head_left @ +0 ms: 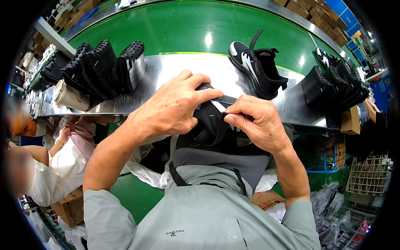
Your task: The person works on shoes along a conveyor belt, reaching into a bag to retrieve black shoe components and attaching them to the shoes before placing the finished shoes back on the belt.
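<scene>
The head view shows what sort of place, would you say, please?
Most likely a shoe factory or finishing workshop: grouped black shoes and a black-and-white sneaker sit on a long steel ledge, with cardboard boxes stacked in the background.

The black shoe (205, 113) I hold has a white stripe (218, 106), my shirt (196, 212) is grey-green, and a black-and-white shoe (264, 62) marks the far edge of the silver counter (293, 106).

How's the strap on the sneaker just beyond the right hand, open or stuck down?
Open. The strap sticks out, its free end away from the black-and-white sneaker, not lying across it.
</scene>
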A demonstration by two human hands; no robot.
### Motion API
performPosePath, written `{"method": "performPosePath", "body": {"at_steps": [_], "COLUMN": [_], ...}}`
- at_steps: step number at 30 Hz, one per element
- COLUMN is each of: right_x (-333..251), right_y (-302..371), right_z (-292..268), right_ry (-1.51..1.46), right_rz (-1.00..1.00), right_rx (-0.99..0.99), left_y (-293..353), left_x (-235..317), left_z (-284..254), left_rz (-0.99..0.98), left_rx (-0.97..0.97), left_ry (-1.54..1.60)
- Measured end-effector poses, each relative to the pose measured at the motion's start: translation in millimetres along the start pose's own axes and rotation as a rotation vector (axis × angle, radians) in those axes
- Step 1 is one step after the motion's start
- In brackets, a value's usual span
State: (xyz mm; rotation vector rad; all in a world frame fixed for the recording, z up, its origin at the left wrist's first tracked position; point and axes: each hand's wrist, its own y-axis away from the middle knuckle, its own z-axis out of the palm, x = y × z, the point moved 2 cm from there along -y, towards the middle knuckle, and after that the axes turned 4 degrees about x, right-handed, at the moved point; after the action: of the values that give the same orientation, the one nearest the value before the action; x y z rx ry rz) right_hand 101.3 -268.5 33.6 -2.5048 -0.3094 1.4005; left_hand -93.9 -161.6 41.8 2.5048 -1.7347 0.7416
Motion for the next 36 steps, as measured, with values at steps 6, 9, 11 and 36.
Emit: {"method": "performPosePath", "body": {"at_steps": [6, 9, 11, 36], "right_x": [-1.6, -5.5, -6.9, 29.4], "right_y": [-7.1, -10.4, -12.4, -51.4], "right_z": [6.9, 9.9, 11.2, 36.2], "right_ry": [0.010, 0.003, -0.011, 0.142], "right_rz": [0.043, 0.066, 0.082, 0.036], "right_rx": [-0.040, -0.057, -0.066, 0.187], "left_y": [-4.7, -7.1, -7.1, 19.4], "left_x": [-3.1, -3.6, -3.1, -64.0], "left_z": [-9.3, -12.8, -13.1, 32.9], "left_rz": [0.070, 0.070, 0.075, -0.795], "left_rx": [-0.055, -0.095, -0.108, 0.048], "left_ry": [-0.017, 0.009, 0.012, 0.235]}}
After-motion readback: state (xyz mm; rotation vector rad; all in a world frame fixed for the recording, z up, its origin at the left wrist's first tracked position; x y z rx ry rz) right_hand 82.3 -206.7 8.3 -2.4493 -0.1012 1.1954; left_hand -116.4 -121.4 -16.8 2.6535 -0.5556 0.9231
